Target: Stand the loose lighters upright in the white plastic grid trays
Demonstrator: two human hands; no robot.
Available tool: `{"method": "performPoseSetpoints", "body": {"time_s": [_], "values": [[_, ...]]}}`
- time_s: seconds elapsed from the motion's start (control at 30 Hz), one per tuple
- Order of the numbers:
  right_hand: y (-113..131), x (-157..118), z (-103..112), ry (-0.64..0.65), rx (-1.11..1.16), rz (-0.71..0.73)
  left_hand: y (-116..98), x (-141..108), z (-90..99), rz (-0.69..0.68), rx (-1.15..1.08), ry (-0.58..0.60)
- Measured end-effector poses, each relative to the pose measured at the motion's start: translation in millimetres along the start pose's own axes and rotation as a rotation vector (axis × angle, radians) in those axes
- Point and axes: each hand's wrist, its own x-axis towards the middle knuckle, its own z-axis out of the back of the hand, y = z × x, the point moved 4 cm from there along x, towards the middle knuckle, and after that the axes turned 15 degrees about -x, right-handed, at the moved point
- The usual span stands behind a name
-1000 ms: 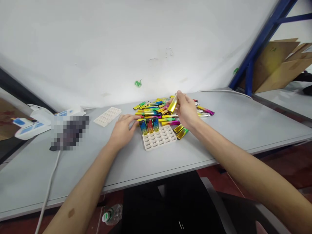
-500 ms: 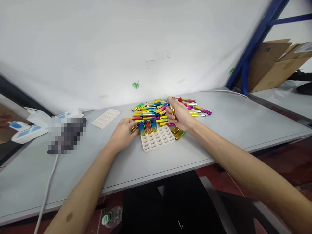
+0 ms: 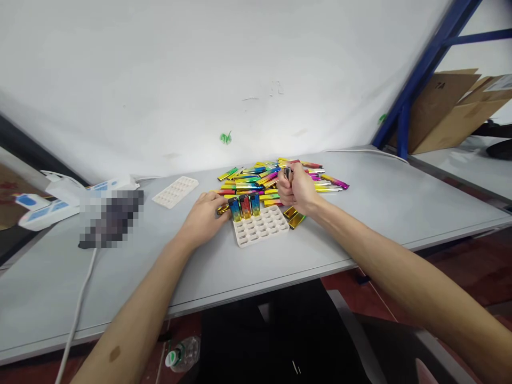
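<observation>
The dark-topped lighter [image 3: 287, 173] in your right hand [image 3: 299, 188], just right of the frame's centre, points its top upward, its body mostly hidden; that grip is closed around it. Your left hand [image 3: 205, 216] curls against a gold lighter [image 3: 222, 210]; whether it is gripped, you cannot tell. Three lighters [image 3: 245, 207] stand upright in one of two pale trays [image 3: 258, 239].
</observation>
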Motion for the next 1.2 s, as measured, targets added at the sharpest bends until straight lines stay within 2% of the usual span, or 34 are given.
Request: {"method": "performPoseSetpoints", "body": {"time_s": [0.2,0.67,0.8,0.9,1.1,1.2], "values": [[4.0,-2.0,-0.3,-0.033,0.004,-0.006,0.0,0.3,0.0,0.011,0.026,-0.005],[6.3,-6.1,-2.8,-0.002,-0.013,-0.057,2.7,0.3,1.4,0.090,0.058,-0.003],[2.6,-4.0,-2.3,-0.002,-0.028,-0.048,3.7,0.7,1.6,0.090,0.050,-0.012],[-1.1,0.0,-1.0,-0.006,-0.052,0.014,4.0,0.8,1.7,0.087,0.055,-0.020],[-0.5,-1.1,-1.2,0.025,-0.400,0.173,4.3,0.0,2.0,0.077,0.069,-0.022],[-0.5,-4.0,-3.0,0.069,-0.474,0.214,5.7,0.3,1.6,0.061,0.084,-0.020]]}}
